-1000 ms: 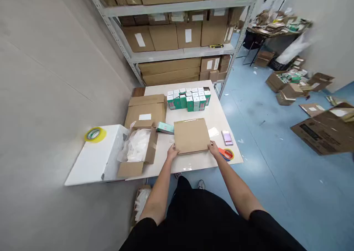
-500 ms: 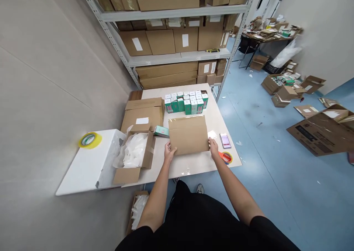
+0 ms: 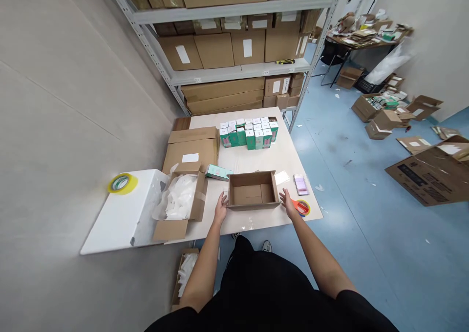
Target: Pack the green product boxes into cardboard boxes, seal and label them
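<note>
Left hand and right hand are hovering splayed and unclenched beside an open-topped cardboard box sitting between them: left's three o'clock, right's nine. Beyond, at twelve o'clock, green-and-white cartons are standing on the table.

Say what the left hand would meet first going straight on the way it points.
Probably the long, narrow green cardboard box lying beyond the left hand, though height is unclear; the hand might pass over.

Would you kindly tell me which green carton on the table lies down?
The green carton beyond the left hand; the clustered green cartons stand upright, farther back.
</note>
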Demonstrator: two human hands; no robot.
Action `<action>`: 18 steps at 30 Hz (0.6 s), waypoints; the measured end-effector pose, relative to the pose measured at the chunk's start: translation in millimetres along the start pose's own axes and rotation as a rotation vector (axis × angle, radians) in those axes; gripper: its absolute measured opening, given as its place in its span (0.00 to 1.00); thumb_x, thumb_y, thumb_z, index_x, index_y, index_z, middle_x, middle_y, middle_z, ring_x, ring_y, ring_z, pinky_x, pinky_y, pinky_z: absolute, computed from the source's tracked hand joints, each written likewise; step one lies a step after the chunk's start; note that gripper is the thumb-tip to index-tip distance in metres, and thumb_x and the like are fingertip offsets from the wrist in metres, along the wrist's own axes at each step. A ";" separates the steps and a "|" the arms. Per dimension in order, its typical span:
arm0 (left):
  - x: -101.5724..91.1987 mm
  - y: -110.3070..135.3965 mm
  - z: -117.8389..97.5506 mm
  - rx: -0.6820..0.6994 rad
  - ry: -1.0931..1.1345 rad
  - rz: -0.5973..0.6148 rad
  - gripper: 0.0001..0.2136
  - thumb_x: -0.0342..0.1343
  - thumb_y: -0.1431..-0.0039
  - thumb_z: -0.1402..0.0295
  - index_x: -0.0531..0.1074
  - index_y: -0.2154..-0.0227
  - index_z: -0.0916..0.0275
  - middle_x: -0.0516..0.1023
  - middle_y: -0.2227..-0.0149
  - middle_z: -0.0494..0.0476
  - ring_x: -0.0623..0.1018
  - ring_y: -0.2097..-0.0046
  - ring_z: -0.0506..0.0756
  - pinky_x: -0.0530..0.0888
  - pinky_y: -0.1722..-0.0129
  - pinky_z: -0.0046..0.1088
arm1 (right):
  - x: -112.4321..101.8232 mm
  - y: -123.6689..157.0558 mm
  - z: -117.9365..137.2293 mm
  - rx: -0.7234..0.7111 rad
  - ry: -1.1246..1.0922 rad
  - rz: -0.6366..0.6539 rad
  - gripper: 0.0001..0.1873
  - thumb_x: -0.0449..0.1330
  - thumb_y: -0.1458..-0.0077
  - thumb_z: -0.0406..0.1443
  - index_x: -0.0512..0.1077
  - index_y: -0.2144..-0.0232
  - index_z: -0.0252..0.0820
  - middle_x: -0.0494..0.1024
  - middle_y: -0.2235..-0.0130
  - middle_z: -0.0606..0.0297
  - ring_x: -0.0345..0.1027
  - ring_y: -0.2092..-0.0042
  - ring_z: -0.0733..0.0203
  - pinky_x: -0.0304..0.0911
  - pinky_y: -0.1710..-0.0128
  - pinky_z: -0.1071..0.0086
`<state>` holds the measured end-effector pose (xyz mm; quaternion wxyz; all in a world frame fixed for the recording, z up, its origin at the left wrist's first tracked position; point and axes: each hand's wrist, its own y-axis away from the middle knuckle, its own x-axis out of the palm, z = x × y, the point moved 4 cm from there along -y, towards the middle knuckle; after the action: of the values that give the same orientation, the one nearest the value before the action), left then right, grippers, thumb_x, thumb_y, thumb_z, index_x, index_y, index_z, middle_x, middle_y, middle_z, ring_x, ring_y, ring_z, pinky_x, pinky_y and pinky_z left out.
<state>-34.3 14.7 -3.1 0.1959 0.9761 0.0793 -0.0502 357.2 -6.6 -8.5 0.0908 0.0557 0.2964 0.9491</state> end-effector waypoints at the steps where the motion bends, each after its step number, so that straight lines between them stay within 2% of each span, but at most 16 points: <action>1: -4.0 1.8 -12.0 0.057 -0.001 -0.058 0.36 0.56 0.41 0.71 0.60 0.29 0.52 0.70 0.32 0.68 0.77 0.37 0.61 0.74 0.38 0.45 | 0.1 0.6 10.9 -0.052 0.002 -0.021 0.49 0.42 0.40 0.70 0.59 0.27 0.56 0.59 0.25 0.57 0.58 0.27 0.47 0.55 0.30 0.46; 4: -10.1 10.3 -57.7 0.252 -0.064 -0.219 0.32 0.53 0.34 0.67 0.59 0.28 0.52 0.69 0.31 0.67 0.78 0.38 0.61 0.74 0.38 0.45 | 2.4 5.5 52.9 -0.260 0.027 -0.071 0.44 0.46 0.38 0.66 0.58 0.27 0.58 0.56 0.24 0.62 0.54 0.26 0.49 0.54 0.28 0.48; 6: -3.2 16.7 -90.8 0.398 -0.169 -0.227 0.28 0.53 0.33 0.65 0.63 0.30 0.53 0.70 0.32 0.65 0.76 0.37 0.62 0.75 0.39 0.44 | 9.5 11.4 81.7 -0.419 0.060 -0.098 0.42 0.52 0.36 0.63 0.59 0.27 0.56 0.57 0.24 0.61 0.54 0.26 0.49 0.54 0.28 0.49; 8: 14.7 21.2 -118.8 0.538 -0.317 -0.112 0.22 0.52 0.30 0.64 0.70 0.35 0.55 0.74 0.35 0.62 0.75 0.36 0.61 0.75 0.38 0.43 | 26.4 18.1 104.8 -0.569 0.090 -0.060 0.39 0.58 0.36 0.57 0.61 0.28 0.54 0.61 0.26 0.58 0.58 0.28 0.48 0.58 0.30 0.50; 10: 36.5 22.4 -134.5 0.619 -0.469 0.047 0.21 0.48 0.28 0.64 0.73 0.37 0.55 0.77 0.38 0.61 0.75 0.37 0.60 0.73 0.36 0.44 | 50.8 24.0 118.8 -0.691 0.121 0.039 0.36 0.59 0.35 0.52 0.62 0.29 0.52 0.64 0.28 0.55 0.64 0.31 0.48 0.65 0.33 0.51; 12: 54.1 20.1 -136.2 0.635 -0.615 0.203 0.21 0.47 0.28 0.64 0.73 0.37 0.56 0.78 0.39 0.61 0.73 0.35 0.61 0.68 0.32 0.47 | 73.7 27.9 122.5 -0.759 0.207 0.130 0.31 0.57 0.33 0.49 0.65 0.31 0.52 0.63 0.28 0.56 0.64 0.31 0.48 0.65 0.33 0.50; 14: 59.6 14.6 -126.3 0.587 -0.732 0.304 0.20 0.53 0.31 0.62 0.76 0.40 0.57 0.77 0.38 0.62 0.67 0.30 0.65 0.63 0.29 0.51 | 86.8 28.4 116.7 -0.754 0.390 0.181 0.31 0.60 0.35 0.48 0.68 0.33 0.51 0.60 0.26 0.57 0.57 0.27 0.45 0.60 0.30 0.47; 16: 50.4 7.8 -110.6 0.498 -0.770 0.315 0.22 0.66 0.41 0.57 0.79 0.45 0.58 0.75 0.36 0.65 0.59 0.26 0.71 0.56 0.27 0.54 | 85.4 25.7 103.8 -0.688 0.616 0.191 0.37 0.67 0.42 0.48 0.68 0.33 0.51 0.55 0.24 0.57 0.46 0.24 0.41 0.53 0.28 0.43; 18: 33.0 2.2 -93.8 0.416 -0.736 0.278 0.31 0.76 0.57 0.53 0.81 0.48 0.57 0.72 0.34 0.67 0.51 0.24 0.75 0.50 0.26 0.55 | 72.0 21.8 87.7 -0.607 0.815 0.175 0.49 0.75 0.53 0.49 0.66 0.31 0.52 0.48 0.22 0.57 0.36 0.22 0.37 0.45 0.25 0.43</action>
<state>4.8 53.8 79.5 0.0154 0.9132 -0.1396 -0.3825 297.8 39.0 79.5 -0.0999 -0.3230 0.0130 0.9410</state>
